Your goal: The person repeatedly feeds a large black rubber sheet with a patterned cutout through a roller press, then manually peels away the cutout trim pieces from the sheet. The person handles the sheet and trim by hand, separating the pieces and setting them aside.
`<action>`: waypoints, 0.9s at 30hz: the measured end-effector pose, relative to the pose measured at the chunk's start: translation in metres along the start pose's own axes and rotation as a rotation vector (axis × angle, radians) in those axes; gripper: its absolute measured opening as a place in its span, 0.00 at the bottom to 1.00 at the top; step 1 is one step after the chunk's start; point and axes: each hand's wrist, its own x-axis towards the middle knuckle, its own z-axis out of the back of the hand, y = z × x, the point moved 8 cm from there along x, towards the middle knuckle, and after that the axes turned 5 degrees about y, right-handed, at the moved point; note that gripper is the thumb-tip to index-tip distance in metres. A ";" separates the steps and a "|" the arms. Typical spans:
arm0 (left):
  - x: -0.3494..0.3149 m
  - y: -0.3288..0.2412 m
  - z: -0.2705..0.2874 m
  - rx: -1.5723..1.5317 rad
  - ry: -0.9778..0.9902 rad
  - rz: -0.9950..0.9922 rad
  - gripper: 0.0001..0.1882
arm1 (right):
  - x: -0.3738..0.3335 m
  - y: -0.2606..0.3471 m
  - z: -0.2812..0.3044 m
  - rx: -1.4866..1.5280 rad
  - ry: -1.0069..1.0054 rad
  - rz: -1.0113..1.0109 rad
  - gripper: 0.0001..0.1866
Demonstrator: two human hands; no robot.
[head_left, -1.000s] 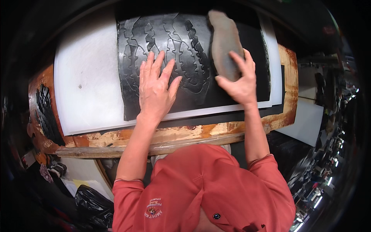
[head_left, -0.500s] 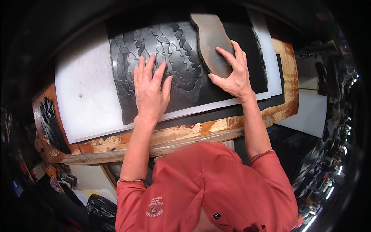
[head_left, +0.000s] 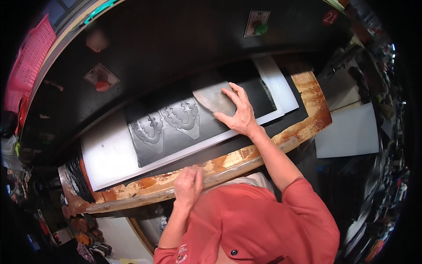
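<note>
My right hand (head_left: 241, 112) rests with thumb and fingers spread across a flat, grey-brown, sole-shaped plate (head_left: 214, 97). The plate lies on a black rubber sheet (head_left: 209, 132), right of two raised, zigzag-edged tread patterns (head_left: 181, 116). Under the sheet is a white board (head_left: 112, 152). My left hand (head_left: 188, 185) is off the sheet, curled into a loose fist over the front edge of the worn wooden table (head_left: 233, 161). It is slightly blurred, and nothing shows in it. The far ends of the plate and patterns are hidden beneath a dark machine beam.
The dark beam (head_left: 176, 39) spans the far side, bearing a red button (head_left: 102, 85) on the left and a green button (head_left: 261, 29) on the right. A pink basket (head_left: 30, 61) stands far left. Black tread scraps (head_left: 79, 180) lie at the table's left end.
My left hand has left the rubber sheet, drawn back toward my body and curled up. My right hand stays on the plate. The beam now covers the far part of the sheet.
</note>
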 end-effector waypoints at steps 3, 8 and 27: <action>-0.001 0.004 0.003 0.025 -0.081 -0.018 0.04 | 0.010 -0.011 0.038 0.247 -0.064 -0.069 0.30; -0.005 0.002 0.007 0.151 -0.139 0.008 0.09 | 0.021 0.014 0.161 0.109 -0.510 0.178 0.08; -0.008 0.007 0.009 0.258 -0.280 0.126 0.14 | -0.159 -0.053 0.118 -0.217 -0.292 0.030 0.10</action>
